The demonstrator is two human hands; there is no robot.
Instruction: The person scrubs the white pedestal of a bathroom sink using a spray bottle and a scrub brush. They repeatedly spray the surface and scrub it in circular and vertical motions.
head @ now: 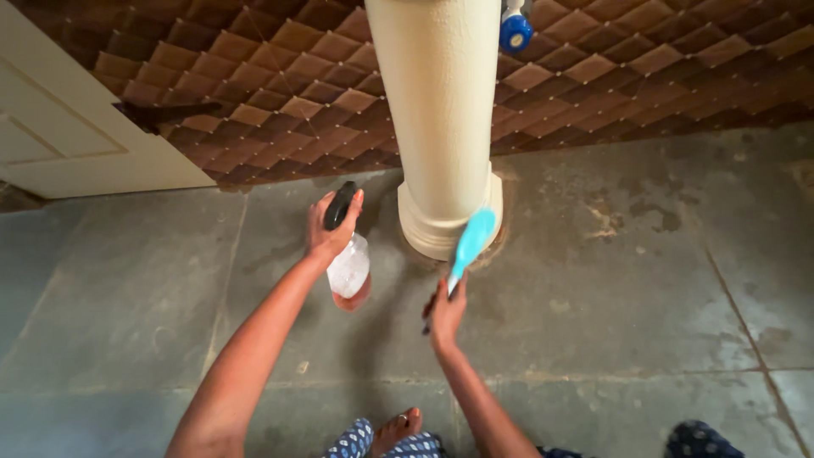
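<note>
Item: left hand [326,233], grip clenched around the neck of a clear plastic spray bottle with a black trigger head [346,250]. The bottle sits at 9 o'clock of the pillar base, held above the floor, nozzle toward the pillar.

Item: right hand [445,315], grip closed on the dark handle of a light blue long-headed scrubbing brush [471,242]. The brush head lies at 6 o'clock of the pillar, touching or just beside its base ring; contact cannot be confirmed.

Item: cream round pillar with a stepped base ring [441,127], standing on the grey stone slab floor [636,305]. Brown diamond-pattern tiled wall [271,76] behind, pale door [59,136] at 10 o'clock.

Risks, as judged: wet stone beside a bare foot [398,428] could cause a slip; spray could bounce off the pillar toward the face; the thin brush handle, held low, could twist out of the fingers under pressure.

Unclear or cut off: the liquid level in the bottle; the brush bristles; a blue fitting [515,30] at 12 o'clock, cropped; patterned blue clothing [704,439] at the lower edge, partly out of view; stains around the base, whether wet or dry.
</note>
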